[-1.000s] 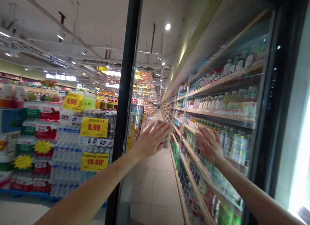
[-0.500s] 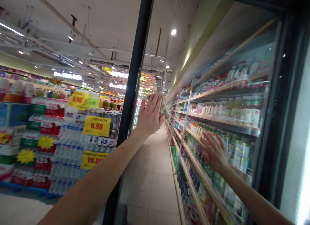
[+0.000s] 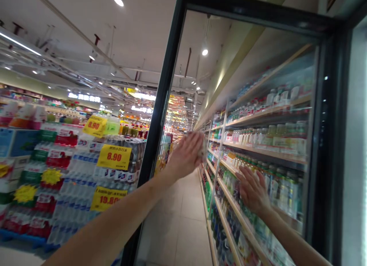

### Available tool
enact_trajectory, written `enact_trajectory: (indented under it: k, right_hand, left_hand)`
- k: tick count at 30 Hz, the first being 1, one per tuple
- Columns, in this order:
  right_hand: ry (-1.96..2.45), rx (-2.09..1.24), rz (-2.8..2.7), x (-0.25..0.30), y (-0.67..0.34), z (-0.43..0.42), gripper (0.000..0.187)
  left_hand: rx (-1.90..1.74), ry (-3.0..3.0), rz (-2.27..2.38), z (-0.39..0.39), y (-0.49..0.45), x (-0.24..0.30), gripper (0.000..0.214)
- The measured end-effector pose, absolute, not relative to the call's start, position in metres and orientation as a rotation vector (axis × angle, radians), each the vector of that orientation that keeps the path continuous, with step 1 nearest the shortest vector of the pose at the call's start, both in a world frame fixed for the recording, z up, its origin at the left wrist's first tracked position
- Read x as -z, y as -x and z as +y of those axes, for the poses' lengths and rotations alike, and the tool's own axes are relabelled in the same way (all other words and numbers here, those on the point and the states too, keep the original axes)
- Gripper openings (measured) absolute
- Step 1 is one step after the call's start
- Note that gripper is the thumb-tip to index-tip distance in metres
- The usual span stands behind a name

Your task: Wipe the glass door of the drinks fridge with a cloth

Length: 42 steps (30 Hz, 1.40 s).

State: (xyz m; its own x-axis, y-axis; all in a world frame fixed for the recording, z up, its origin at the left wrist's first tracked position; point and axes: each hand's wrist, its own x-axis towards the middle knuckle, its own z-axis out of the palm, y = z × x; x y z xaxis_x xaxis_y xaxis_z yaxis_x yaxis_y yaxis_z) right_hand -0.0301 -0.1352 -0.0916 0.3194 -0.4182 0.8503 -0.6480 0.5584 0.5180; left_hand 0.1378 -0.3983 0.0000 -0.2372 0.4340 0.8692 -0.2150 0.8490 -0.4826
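Observation:
My left hand [image 3: 187, 154] is pressed over a light cloth [image 3: 203, 151] against the glass pane [image 3: 183, 86] of a dark-framed door. Only the cloth's right edge shows beside the fingers, and it is smeared by motion. My right hand [image 3: 254, 191] is open, its fingers stretched out and held up near the right part of the pane. Nothing is in it; whether the palm touches the glass, I cannot tell. The door's black frame [image 3: 160, 113] runs upright left of my left hand, and its top bar [image 3: 252, 12] crosses above.
Shelves of bottled drinks [image 3: 266, 140] appear in the glass on the right, seen through it or mirrored. To the left stand stacked drink packs [image 3: 61, 155] with yellow price signs [image 3: 114, 157]. A tiled floor [image 3: 189, 227] shows in the pane's lower part.
My left hand has slid a little to the right across the glass with the cloth. The view has tilted up, bringing the door's top bar further into sight. My right hand stays nearly the same.

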Motion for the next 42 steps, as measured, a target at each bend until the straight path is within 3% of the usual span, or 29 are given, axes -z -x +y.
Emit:
enact_trajectory:
  k: [3,8,14,19,24,29,35,42]
  right_hand:
    - [-1.05,-0.173,-1.291,0.092,0.032,-0.136,0.059]
    - [-1.052,-0.153,-1.262,0.09,0.031,-0.136,0.058]
    - [-1.058,-0.114,-1.233,0.088,0.031,-0.136,0.057]
    - [-1.053,-0.131,-1.243,0.09,0.033,-0.135,0.057]
    - [-1.062,-0.122,-1.244,0.09,0.034,-0.135,0.057]
    - [-1.057,-0.155,-1.245,0.09,0.032,-0.137,0.057]
    - [-1.063,-0.154,-1.234,0.089,0.029,-0.136,0.059]
    - [-0.87,-0.242,-1.281,0.091,0.029,-0.14,0.063]
  left_hand:
    - [-0.73,0.286,-1.752,-0.402,-0.139,-0.003,0.061]
    - [-0.448,-0.118,-1.599,-0.408,-0.14,-0.018,0.061]
    - [-0.794,0.327,-1.767,-0.395,-0.134,0.001,0.063]
    - [-0.476,-0.036,-1.625,-0.402,-0.137,-0.029,0.06]
    - [-0.696,0.278,-1.728,-0.395,-0.134,-0.032,0.059]
    - [-0.439,-0.092,-1.634,-0.395,-0.135,-0.044,0.06]
    - [-0.717,0.3,-1.799,-0.367,-0.123,-0.014,0.061]
    - [-0.59,0.169,-1.787,-0.352,-0.112,0.005,0.057]
